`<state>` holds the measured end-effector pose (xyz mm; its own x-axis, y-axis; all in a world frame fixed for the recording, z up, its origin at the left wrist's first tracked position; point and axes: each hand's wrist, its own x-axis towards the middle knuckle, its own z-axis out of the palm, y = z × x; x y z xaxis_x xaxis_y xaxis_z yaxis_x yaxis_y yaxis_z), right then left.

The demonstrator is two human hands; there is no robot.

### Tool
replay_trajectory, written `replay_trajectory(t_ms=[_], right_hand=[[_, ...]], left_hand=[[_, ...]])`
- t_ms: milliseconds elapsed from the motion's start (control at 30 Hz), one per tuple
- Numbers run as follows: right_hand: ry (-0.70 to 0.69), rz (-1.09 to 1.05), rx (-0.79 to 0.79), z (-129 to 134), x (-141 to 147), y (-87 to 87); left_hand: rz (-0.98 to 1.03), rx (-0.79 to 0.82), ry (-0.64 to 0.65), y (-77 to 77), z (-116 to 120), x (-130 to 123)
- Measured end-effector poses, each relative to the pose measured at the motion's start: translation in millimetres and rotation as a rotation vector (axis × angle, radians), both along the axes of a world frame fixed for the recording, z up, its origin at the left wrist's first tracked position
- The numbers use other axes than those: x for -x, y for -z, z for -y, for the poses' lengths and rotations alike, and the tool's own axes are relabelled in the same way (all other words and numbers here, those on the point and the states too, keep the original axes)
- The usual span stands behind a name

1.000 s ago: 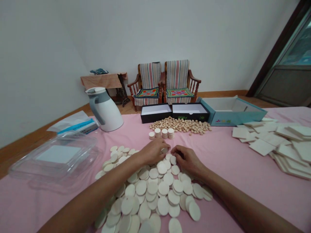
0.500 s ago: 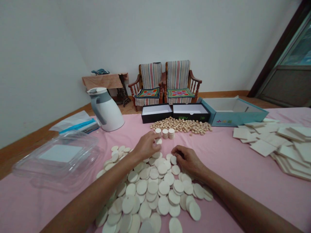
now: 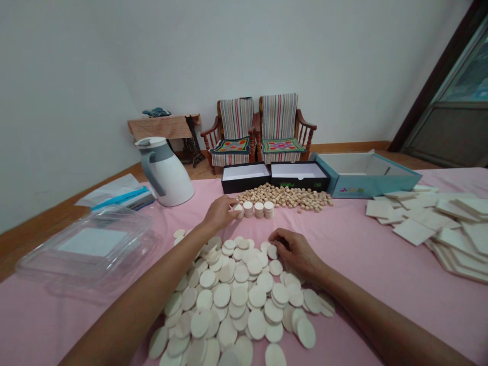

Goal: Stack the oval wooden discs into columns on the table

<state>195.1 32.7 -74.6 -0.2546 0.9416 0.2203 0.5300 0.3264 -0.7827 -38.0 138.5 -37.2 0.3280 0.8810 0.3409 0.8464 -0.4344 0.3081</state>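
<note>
The single head view shows both bare forearms reaching in from the bottom corners over a pink cloth. The left hand is stretched forward with its fingers lowered onto the nearest of four short stacks of small wooden discs. Those fingers partly cover that stack, so it cannot be told whether they grip a disc or only touch it. The right hand lies lower and to the side, its fingers loosely curled and resting against the far edge of a wide heap of large pale wooden discs. No disc is clearly held in it, though the curled fingers hide part of what lies beneath them.

The heap spreads below and between the hands, its discs overlapping and some tilted, and its near edge is cut off by the bottom of the frame. Just beyond the left hand's stacks lies a loose pile of small discs, with two open black boxes behind it. Further right of the right hand are scattered square wooden tiles, running off the frame, and an open blue box. Left of the left hand stand a clear plastic tray and a white jug.
</note>
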Motion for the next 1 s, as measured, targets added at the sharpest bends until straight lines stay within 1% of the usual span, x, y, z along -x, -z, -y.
replay_trajectory(t_ms=[300, 467, 600, 767, 1000], right_hand=[[-0.002, 0.014, -0.001, 0.5, -0.7, -0.6], [0.002, 0.002, -0.006, 0.3, -0.7, -0.1], [0.002, -0.005, -0.015, 0.4, -0.5, 0.8], [0.0, -0.007, -0.007, -0.1, -0.7, 2.8], [-0.002, -0.003, -0.012, -0.7, -1.2, 3.0]], left_hand=[[-0.004, 0.018, 0.009, 7.3, -5.0, 2.1], [-0.009, 0.042, 0.071, 5.3, -3.0, 8.7], [-0.038, 0.06, 0.127, 5.8, -3.2, 9.0], [-0.054, 0.065, 0.155, 8.2, -8.2, 6.5], [-0.065, 0.086, 0.189, 4.6, -12.1, 5.3]])
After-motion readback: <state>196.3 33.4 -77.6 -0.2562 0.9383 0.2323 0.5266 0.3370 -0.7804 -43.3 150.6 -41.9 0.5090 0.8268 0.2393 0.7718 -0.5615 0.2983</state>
